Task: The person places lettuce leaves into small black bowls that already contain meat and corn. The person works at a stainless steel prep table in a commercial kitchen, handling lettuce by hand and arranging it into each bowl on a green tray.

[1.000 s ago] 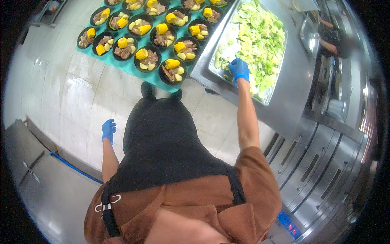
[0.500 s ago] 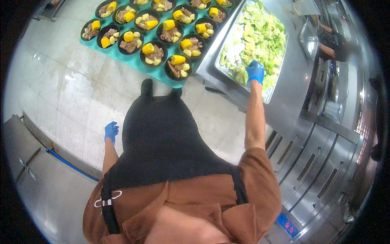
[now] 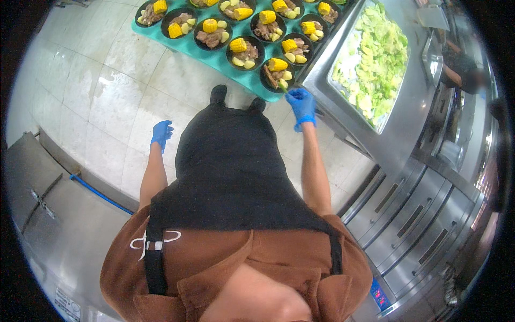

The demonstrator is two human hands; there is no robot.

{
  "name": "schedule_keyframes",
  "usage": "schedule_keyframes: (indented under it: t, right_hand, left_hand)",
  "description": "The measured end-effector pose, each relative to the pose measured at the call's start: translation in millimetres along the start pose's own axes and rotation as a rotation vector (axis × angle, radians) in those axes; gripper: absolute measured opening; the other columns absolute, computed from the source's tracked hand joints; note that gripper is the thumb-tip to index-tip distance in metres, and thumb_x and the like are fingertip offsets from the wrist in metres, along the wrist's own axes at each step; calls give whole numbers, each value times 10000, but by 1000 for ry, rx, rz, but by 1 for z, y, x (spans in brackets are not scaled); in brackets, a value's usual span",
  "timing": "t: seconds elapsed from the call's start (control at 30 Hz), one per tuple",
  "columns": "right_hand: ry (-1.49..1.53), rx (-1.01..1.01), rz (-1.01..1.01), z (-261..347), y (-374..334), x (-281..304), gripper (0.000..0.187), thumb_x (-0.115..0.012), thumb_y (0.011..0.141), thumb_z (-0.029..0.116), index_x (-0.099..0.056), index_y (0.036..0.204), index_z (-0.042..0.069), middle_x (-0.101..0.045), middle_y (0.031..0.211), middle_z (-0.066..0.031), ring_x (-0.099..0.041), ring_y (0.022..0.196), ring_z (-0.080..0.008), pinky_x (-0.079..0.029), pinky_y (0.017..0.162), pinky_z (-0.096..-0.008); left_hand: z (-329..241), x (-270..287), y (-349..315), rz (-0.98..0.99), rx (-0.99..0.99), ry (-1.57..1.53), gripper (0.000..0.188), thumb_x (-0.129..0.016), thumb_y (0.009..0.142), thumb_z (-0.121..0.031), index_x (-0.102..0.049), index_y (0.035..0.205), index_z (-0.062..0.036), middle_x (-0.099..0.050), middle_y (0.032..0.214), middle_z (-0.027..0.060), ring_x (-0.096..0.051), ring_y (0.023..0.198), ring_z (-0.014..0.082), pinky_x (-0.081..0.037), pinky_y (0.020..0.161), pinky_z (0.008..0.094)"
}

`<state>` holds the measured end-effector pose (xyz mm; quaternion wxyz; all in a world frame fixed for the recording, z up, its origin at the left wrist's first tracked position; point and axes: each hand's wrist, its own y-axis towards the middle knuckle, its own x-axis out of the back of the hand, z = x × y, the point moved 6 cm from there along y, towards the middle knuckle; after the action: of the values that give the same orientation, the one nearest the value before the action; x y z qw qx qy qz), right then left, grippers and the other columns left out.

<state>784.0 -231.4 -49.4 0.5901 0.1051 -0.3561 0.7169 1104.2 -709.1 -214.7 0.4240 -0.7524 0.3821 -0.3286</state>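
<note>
My right hand (image 3: 302,109), in a blue glove, is closed in a pinch on a piece of green leaf vegetable (image 3: 283,87). The leaf hangs at the near edge of a black bowl (image 3: 291,68) holding meat, a corn cob piece (image 3: 277,65) and pale potato chunks. My left hand (image 3: 161,134), gloved in blue too, hangs low beside the black apron (image 3: 225,166) with nothing in it, its fingers loosely apart. To the right, a metal tray (image 3: 381,130) carries a heap of chopped green leaf vegetable (image 3: 378,59).
Several similarly filled black bowls (image 3: 245,52) stand in rows on a teal tabletop (image 3: 230,88). A steel counter (image 3: 399,147) supports the tray. Steel drawers (image 3: 410,214) line the right, and a steel cabinet (image 3: 70,231) the left. Another person's arm (image 3: 453,78) shows at far right.
My right hand has moved from the tray of chopped leaf vegetable left to the nearest bowl, bringing a leaf piece. My view has shifted, so bowls and tray appear farther right. My left hand stays low.
</note>
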Motion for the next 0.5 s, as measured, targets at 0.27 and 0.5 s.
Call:
schedule_keyframes:
  t: [0.27,0.5]
  right_hand:
    - [-123,-50,-156,17,1,-44,208,-691,829,165,-694,968,10,-705,859,-184,-693,776,-299,-526,724,-383]
    - [-101,175,-95,-2,-9,-52,229,-662,850,139,-699,1065,71,-694,958,-174,-682,855,-271,-525,781,-378]
  left_hand:
    - [6,30,9,-10,35,-9,257,-614,860,-287,-656,1018,-89,-648,777,85,-550,569,144,-457,518,282]
    - [29,41,11,-15,33,-31,131,-631,853,-256,-651,910,-140,-574,632,30,-507,503,113,-395,456,261]
